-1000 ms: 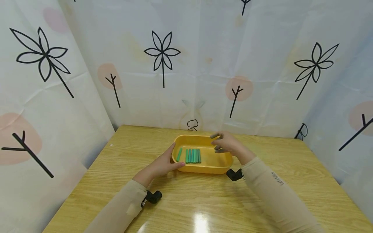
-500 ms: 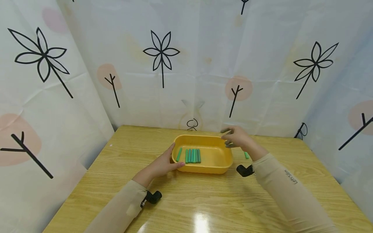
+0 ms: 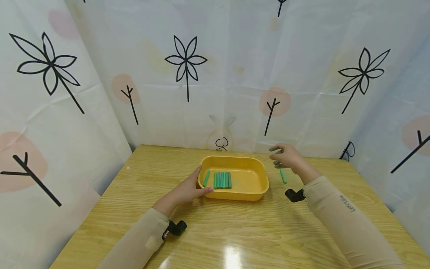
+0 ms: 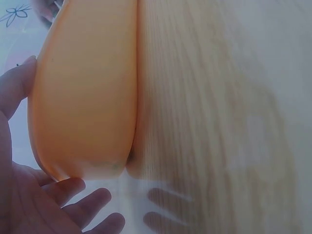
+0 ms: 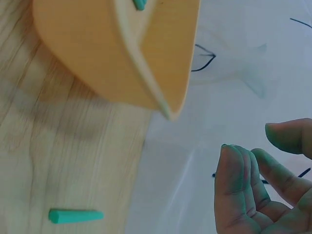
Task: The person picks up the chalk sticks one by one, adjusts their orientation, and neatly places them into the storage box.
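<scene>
My left hand (image 3: 186, 189) grips the left end of a yellow plastic tray (image 3: 248, 183), its thumb on the front rim. In the left wrist view, the fingers lie along the tray's end wall (image 4: 83, 97). Inside the tray, several green chalk sticks (image 3: 223, 180) lie side by side, and a single slanted chalk stick (image 3: 206, 178) lies left of them. My right hand (image 3: 288, 157) hovers beyond the tray's right end, holding nothing, its fingers apart and dusted green-grey. Below it, one green chalk stick (image 3: 283, 176) lies on the table, also plain in the right wrist view (image 5: 75, 216).
The wooden table (image 3: 208, 228) reaches back to a white printed curtain (image 3: 228, 82) that encloses it on three sides. A black cable on a thin stand (image 3: 346, 151) is at the back right corner. Wrist cameras (image 3: 176, 227) sit on both sleeves.
My right hand has moved right, from over the tray to beyond its right end, uncovering the chalk stick on the table. My left hand, the tray and its chalk stay put.
</scene>
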`<move>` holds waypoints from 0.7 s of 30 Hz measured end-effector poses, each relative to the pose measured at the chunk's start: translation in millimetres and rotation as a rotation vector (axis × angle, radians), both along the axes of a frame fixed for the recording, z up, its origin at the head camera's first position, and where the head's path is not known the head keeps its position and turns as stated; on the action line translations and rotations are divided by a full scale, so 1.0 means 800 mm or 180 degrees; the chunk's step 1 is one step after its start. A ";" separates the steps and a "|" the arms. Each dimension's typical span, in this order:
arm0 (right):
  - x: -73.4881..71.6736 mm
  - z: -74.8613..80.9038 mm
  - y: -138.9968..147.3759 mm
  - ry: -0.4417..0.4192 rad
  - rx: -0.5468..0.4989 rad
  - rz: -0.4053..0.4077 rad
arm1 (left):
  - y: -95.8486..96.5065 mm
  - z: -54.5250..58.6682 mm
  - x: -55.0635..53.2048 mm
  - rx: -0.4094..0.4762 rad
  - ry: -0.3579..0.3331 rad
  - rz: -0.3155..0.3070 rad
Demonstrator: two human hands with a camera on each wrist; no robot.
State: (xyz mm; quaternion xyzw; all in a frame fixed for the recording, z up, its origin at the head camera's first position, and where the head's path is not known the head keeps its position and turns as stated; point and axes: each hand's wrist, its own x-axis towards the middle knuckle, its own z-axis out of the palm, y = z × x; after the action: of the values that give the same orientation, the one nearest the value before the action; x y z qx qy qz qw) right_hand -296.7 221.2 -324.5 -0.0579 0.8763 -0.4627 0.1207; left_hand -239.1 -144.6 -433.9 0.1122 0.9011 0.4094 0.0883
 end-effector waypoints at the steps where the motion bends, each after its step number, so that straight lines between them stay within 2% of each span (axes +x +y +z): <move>1: -0.001 -0.002 0.003 0.0011 0.0016 -0.0011 | 0.000 0.000 0.000 -0.0004 0.0002 0.0002; 8: -0.011 -0.023 0.021 0.0089 0.0184 -0.0034 | 0.000 0.000 -0.002 -0.0024 0.0028 -0.0007; 16: -0.016 -0.046 0.046 0.0065 0.0224 -0.0042 | 0.001 0.001 -0.002 -0.0066 0.0019 -0.0014; 21: -0.024 -0.067 0.060 0.0038 0.0425 -0.0093 | 0.001 0.001 0.000 -0.0076 0.0027 -0.0004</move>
State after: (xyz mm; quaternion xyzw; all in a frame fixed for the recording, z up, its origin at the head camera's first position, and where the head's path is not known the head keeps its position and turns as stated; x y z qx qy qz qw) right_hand -315.5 269.6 -378.1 -0.0397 0.9067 -0.4047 0.1123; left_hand -239.4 -143.5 -433.0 0.1134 0.9062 0.3980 0.0862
